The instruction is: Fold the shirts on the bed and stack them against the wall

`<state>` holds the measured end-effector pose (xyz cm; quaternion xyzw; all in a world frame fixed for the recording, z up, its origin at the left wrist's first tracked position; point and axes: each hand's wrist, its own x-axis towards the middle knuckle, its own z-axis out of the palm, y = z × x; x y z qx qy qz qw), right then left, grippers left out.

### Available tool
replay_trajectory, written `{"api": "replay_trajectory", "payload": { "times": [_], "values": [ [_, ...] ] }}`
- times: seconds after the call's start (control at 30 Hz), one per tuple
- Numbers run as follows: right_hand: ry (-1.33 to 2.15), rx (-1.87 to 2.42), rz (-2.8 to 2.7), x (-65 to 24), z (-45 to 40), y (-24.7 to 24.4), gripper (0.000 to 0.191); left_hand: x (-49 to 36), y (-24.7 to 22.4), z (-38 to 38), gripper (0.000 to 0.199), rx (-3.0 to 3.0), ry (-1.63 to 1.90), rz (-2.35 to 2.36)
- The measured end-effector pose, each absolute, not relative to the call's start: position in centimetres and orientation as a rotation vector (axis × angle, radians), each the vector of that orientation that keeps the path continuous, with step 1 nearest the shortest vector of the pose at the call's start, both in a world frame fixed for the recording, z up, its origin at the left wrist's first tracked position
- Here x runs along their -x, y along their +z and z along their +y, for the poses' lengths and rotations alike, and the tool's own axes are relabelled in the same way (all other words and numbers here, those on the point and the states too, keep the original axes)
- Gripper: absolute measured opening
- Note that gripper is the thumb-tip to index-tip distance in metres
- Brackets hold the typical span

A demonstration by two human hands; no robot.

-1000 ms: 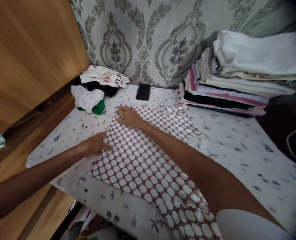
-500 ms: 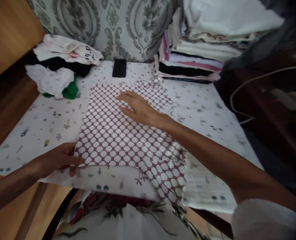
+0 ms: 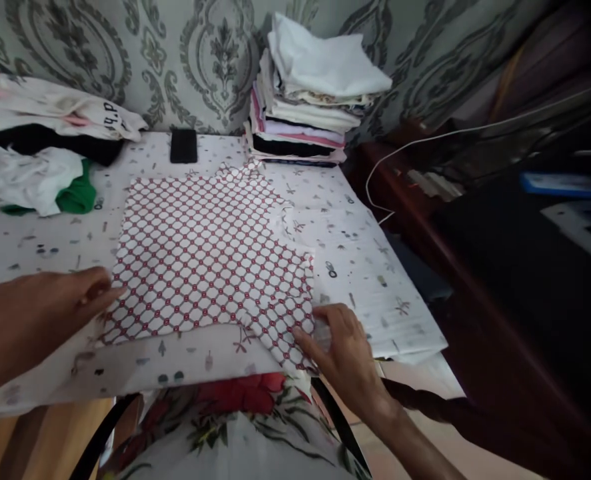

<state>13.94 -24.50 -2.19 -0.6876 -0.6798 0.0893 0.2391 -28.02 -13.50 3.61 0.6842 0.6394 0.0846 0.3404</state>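
A short-sleeved shirt (image 3: 195, 253), white with a red and grey lattice print, lies spread on the table with its neckline to the right. At its left edge is my left hand (image 3: 60, 313), fingers loosely bent and a gap showing between thumb and forefinger. The thumb reaches over the cloth's border. My right hand (image 3: 348, 353) is at the near sleeve (image 3: 285, 333), its thumb on top and its fingers at the sleeve's outer edge. The undersides of those fingertips are hidden.
A pale printed cloth (image 3: 365, 267) covers the table. Folded clothes (image 3: 300, 127) are stacked at the back, right of a black phone (image 3: 184, 146). Crumpled garments (image 3: 35, 167) lie at the left. A white cable (image 3: 425, 140) runs over dark furniture on the right.
My right hand has moved from the shirt's middle to the near sleeve. My left hand has loosened from the lower left corner. The view has turned to the right.
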Motion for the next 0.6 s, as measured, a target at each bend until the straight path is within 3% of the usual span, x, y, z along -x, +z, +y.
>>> {"api": "replay_trajectory", "payload": {
  "times": [0.13,0.27,0.43,0.6],
  "values": [
    [0.398,1.871,-1.807,-12.4,-25.8,-1.7,0.029,18.2,4.5,-10.9,0.028,-2.329,0.302,1.37],
    [0.827,1.736,-1.462,-12.1,-26.2,-0.8,0.034,10.3,0.7,-9.9,0.042,-2.543,0.326,0.813],
    [1.561,1.343,-0.631,-11.8,-25.3,0.5,0.038,8.2,-2.6,-10.0,0.051,-2.785,0.166,0.546],
    [1.724,1.097,-0.349,-11.4,-23.6,0.6,0.031,7.5,-2.7,-9.7,0.053,-2.845,0.194,0.507]
  ]
}}
